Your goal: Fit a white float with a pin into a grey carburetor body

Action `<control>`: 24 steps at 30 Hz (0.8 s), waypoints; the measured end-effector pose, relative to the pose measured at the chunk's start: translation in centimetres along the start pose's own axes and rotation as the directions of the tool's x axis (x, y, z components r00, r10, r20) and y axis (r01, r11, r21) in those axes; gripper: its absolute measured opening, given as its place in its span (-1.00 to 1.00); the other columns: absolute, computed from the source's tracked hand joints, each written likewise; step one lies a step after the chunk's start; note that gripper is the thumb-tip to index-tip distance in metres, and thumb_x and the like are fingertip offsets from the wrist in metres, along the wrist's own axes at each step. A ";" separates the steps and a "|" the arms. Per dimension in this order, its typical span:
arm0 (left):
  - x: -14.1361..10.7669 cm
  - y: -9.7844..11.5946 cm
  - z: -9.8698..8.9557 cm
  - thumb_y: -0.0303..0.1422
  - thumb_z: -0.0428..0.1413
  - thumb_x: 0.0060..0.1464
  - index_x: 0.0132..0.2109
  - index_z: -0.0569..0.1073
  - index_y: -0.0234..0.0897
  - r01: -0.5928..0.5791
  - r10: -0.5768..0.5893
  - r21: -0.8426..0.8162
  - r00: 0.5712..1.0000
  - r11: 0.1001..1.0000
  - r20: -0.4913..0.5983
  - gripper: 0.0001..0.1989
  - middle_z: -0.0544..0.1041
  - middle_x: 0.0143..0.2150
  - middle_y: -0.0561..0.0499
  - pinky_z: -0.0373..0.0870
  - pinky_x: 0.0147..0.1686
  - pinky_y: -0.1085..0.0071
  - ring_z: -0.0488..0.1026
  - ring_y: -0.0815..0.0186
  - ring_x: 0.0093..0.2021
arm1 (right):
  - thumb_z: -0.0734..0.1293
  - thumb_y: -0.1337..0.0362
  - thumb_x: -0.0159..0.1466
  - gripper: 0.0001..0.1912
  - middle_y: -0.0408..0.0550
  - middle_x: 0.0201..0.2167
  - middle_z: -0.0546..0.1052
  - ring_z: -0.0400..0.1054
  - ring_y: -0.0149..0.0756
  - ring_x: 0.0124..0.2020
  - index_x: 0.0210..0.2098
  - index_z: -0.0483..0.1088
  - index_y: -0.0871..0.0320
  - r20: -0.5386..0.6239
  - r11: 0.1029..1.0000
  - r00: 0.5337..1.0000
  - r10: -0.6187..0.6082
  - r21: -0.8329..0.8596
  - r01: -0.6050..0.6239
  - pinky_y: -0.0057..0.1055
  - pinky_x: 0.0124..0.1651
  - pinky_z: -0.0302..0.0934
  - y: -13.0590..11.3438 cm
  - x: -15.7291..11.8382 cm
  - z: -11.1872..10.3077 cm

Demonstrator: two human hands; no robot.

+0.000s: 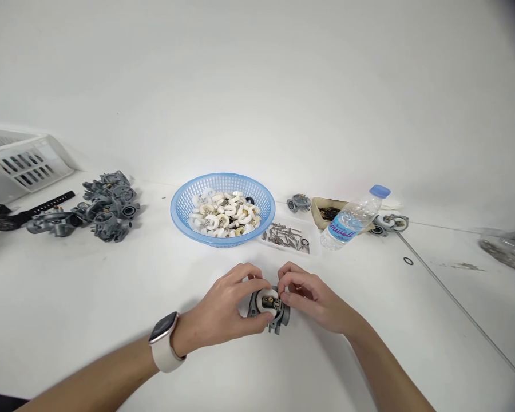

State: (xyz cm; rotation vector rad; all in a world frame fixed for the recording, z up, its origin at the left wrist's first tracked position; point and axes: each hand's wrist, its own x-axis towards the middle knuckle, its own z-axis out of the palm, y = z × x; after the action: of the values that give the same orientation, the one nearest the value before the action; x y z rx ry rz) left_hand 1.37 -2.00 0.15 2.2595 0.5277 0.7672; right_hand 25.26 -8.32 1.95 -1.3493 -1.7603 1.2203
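Observation:
A grey metal carburetor [286, 316] rests on the white table in front of me, its open side up. Seated in it is a white ring-shaped float [264, 309], with brass parts showing in the middle. My left hand [227, 303], wearing a watch, grips the carburetor from the left, fingers at the far side and thumb at the near side of the float. My right hand [311, 294] is closed in a pinch at the float's right edge. Whatever lies between its fingertips is hidden.
Behind my hands stand a blue basket [181, 220] of white floats, a clear tray [315, 247] of metal pins and a water bottle [347, 223]. More carburetors [111, 209] are piled at left near a white crate [30, 166]. A black ring [408, 261] lies at right.

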 end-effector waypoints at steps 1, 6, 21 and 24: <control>0.0 0.0 0.0 -0.37 0.28 0.15 0.03 0.52 -0.17 0.000 0.000 -0.001 1.000 1.000 0.006 -0.71 0.47 -0.03 -0.06 0.47 -0.07 0.29 0.47 0.20 -0.07 | 0.30 0.09 0.45 -0.77 -0.12 -0.17 0.31 0.13 -0.42 -0.43 -0.24 0.47 0.09 0.006 1.000 1.000 0.002 0.011 -0.002 -0.35 -0.29 0.17 0.1 0.0 0.0; 0.2 0.1 -0.2 -0.37 0.25 0.18 0.06 0.53 -0.15 -0.002 0.002 0.015 0.999 1.000 0.036 -0.71 0.48 -0.04 -0.06 0.46 -0.05 0.27 0.46 0.19 -0.06 | 0.30 0.07 0.45 -0.76 -0.14 -0.17 0.29 0.13 -0.43 -0.43 -0.24 0.45 0.08 0.020 0.999 1.000 -0.007 0.051 0.006 -0.35 -0.28 0.15 0.2 0.0 -0.1; 0.3 0.0 -0.4 -0.39 0.31 0.11 0.06 0.51 -0.13 0.002 -0.001 -0.015 0.998 1.000 0.058 -0.64 0.48 0.01 -0.04 0.45 0.00 0.26 0.45 0.17 0.00 | 0.28 0.05 0.47 -0.74 -0.12 -0.14 0.28 0.18 -0.38 -0.36 -0.24 0.41 0.08 0.062 0.992 0.998 -0.012 0.125 0.004 -0.32 -0.23 0.20 0.5 0.0 0.1; 0.3 -0.1 -0.4 -0.38 0.32 0.09 0.03 0.51 -0.14 0.007 -0.007 -0.008 0.998 1.000 0.061 -0.65 0.48 0.02 -0.04 0.45 0.00 0.26 0.46 0.17 -0.01 | 0.28 0.04 0.47 -0.72 -0.11 -0.14 0.27 0.18 -0.37 -0.34 -0.25 0.41 0.09 0.070 0.991 0.998 -0.010 0.137 0.001 -0.32 -0.23 0.18 0.4 0.0 0.1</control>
State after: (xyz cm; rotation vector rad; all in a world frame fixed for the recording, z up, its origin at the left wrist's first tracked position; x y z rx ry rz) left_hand 1.34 -1.57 0.41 2.2643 0.5022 0.6932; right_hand 25.35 -8.30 1.51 -1.2356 -1.6932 1.3743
